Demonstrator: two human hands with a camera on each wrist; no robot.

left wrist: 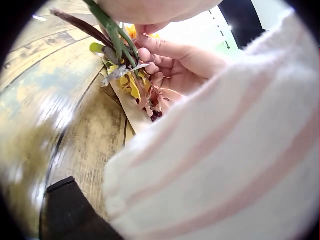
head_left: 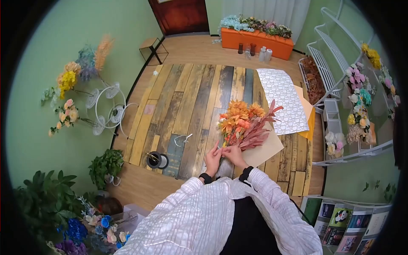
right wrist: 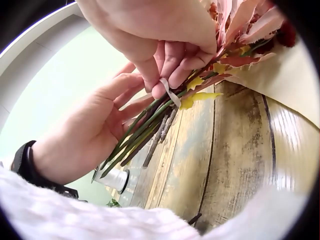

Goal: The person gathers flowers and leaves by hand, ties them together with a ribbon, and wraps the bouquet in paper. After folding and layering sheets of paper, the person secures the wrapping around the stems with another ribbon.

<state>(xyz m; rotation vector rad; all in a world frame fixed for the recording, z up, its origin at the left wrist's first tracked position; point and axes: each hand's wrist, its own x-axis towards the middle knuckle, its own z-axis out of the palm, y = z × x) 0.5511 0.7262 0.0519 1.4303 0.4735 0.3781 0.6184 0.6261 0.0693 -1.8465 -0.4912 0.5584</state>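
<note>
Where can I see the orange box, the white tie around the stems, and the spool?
Orange box (head_left: 257,39): head view, its front side.
White tie (right wrist: 173,96): right wrist view, middle of the band.
Spool (right wrist: 114,179): right wrist view, its white winding.

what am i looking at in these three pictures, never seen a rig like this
There's no robot: a person works with two bare hands. The wide picture comes from a camera on their head, the two close ones from a camera on each wrist. The left hand holds the stems of an orange and dusty-pink bouquet; the right hand pinches a thin whitish tie around them. On the wooden plank table are white patterned paper, beige paper and a white spool.
</note>
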